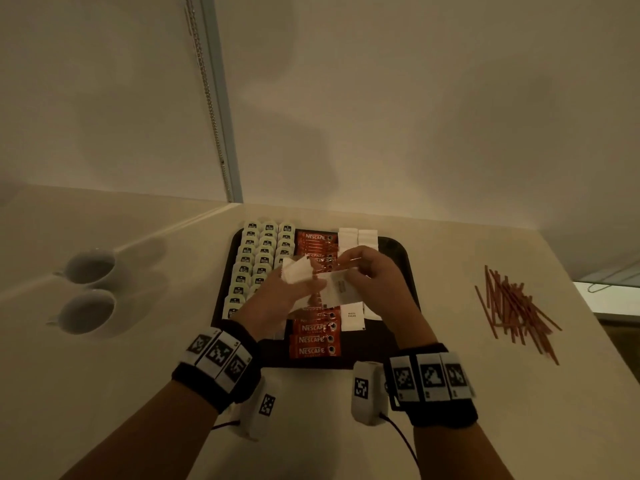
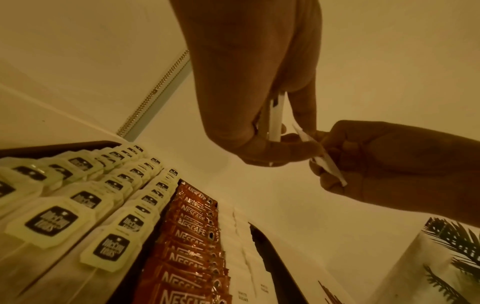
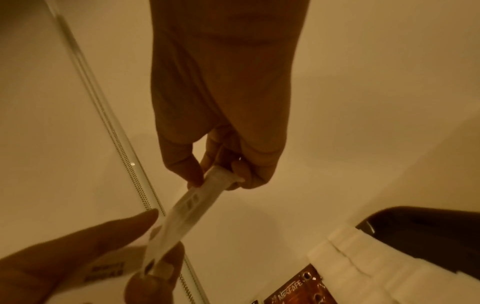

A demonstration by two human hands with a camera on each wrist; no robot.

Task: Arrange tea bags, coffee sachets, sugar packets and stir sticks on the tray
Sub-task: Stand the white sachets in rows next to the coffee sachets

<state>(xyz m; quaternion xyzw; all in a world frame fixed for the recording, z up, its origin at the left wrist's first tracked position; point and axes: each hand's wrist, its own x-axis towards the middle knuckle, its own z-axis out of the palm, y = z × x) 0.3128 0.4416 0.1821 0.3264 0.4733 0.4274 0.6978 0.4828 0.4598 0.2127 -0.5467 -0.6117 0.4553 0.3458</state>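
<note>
Several white sugar packets (image 1: 299,271) sit bunched in the left hand (image 1: 277,292) above the dark tray (image 1: 398,258) — the right hand (image 1: 374,282) pinches one packet (image 1: 343,289) from them. Below lie tea bags (image 1: 256,261), coffee sachets (image 1: 313,339), more sugar; stir sticks (image 1: 512,303) lie well right — off the tray.

The coffee sachets (image 1: 313,339) look like glossy, crinkled foil. The sugar packets (image 1: 352,318) and tea bag tags (image 2: 52,223) are matt paper. The dark tray (image 1: 398,258) seems smooth plastic, the cups (image 1: 90,268) glazed ceramic.
</note>
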